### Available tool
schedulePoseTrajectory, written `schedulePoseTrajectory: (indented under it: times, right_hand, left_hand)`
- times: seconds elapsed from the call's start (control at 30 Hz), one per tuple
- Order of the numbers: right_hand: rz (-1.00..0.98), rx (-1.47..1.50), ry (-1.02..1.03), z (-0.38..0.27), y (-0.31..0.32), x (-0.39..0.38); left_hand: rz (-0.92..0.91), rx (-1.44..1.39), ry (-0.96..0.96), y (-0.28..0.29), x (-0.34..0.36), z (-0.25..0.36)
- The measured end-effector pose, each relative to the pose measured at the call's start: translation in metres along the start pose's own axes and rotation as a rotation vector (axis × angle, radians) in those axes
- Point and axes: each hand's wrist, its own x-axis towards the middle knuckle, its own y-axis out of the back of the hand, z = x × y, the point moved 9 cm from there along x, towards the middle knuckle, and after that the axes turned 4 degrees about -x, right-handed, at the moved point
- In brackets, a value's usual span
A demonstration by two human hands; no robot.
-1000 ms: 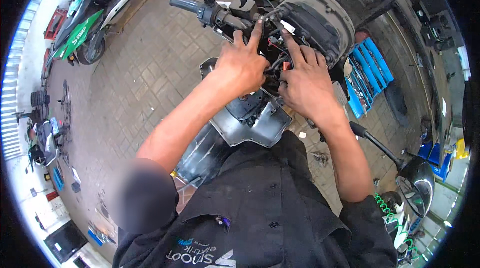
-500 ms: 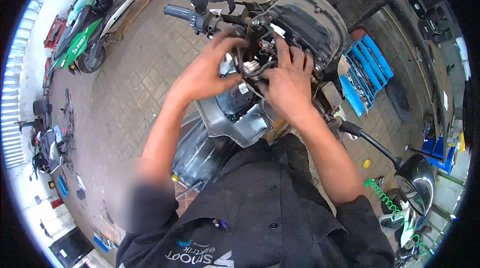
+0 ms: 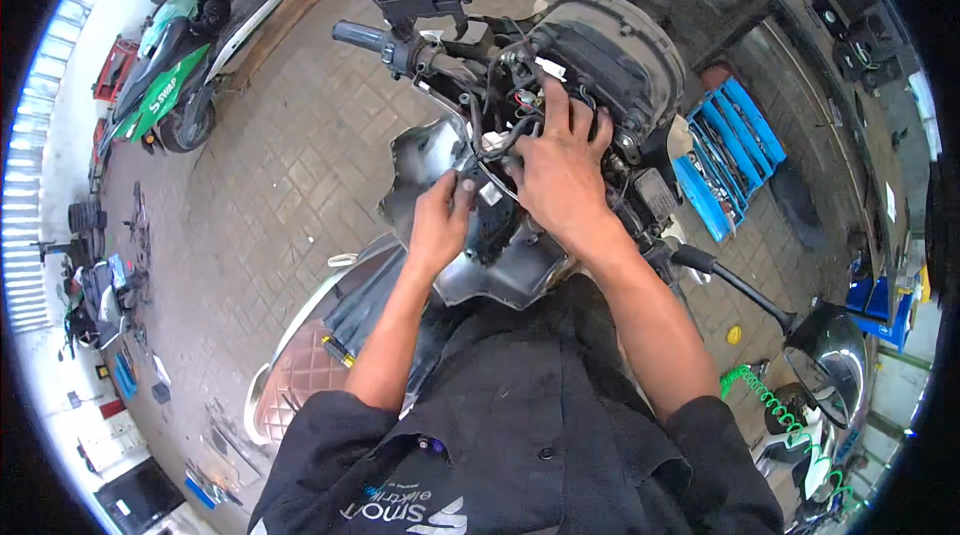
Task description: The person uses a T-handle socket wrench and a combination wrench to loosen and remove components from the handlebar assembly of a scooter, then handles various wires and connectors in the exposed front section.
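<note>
An opened scooter front (image 3: 620,45) shows dark plastic housing, black cables (image 3: 500,105), a small red part (image 3: 523,98) and white connectors (image 3: 492,140). My right hand (image 3: 565,180) lies over it, fingers apart and bent among the cables, the longest near a white tag (image 3: 550,69); the thumb's tip is partly hidden. Lower left, my left hand (image 3: 442,220) is closed on the edge of a dark, silver-backed plastic panel (image 3: 410,150), its thumb upward beside a small white label (image 3: 490,193).
Handlebar grip (image 3: 355,33) and phone mount (image 3: 425,0) project upper left, mirror (image 3: 825,365) lower right. A blue toolbox (image 3: 725,150) stands right, near a green coiled hose (image 3: 760,395). Another scooter (image 3: 170,85) is parked upper left. A quilted seat (image 3: 295,375) sits lower left.
My left hand has dropped from the upper cables to the panel, which has shifted slightly left and up. My right hand has moved slightly left, staying in the wiring.
</note>
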Motion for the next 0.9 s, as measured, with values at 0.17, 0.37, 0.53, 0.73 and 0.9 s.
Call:
schedulePoseTrajectory:
  times: [0.17,0.37,0.53,0.73,0.9]
  right_hand:
    - [-0.164,0.137,0.158,0.011,0.001,0.000]
    - [-0.135,0.174,0.221,0.011,0.008,-0.004]
    - [-0.147,0.180,0.260,0.011,0.002,-0.006]
    - [-0.124,0.106,0.270,0.009,0.002,-0.007]
    - [-0.128,0.081,0.249,0.011,0.003,-0.002]
  left_hand:
    - [0.124,-0.089,-0.048,0.028,-0.001,0.044]
    - [0.053,-0.048,-0.245,0.042,0.012,0.098]
    - [-0.180,0.382,-0.241,0.013,0.012,0.100]
    - [-0.185,0.267,-0.189,-0.001,0.014,0.086]
    - [-0.078,0.156,-0.118,-0.001,0.017,0.076]
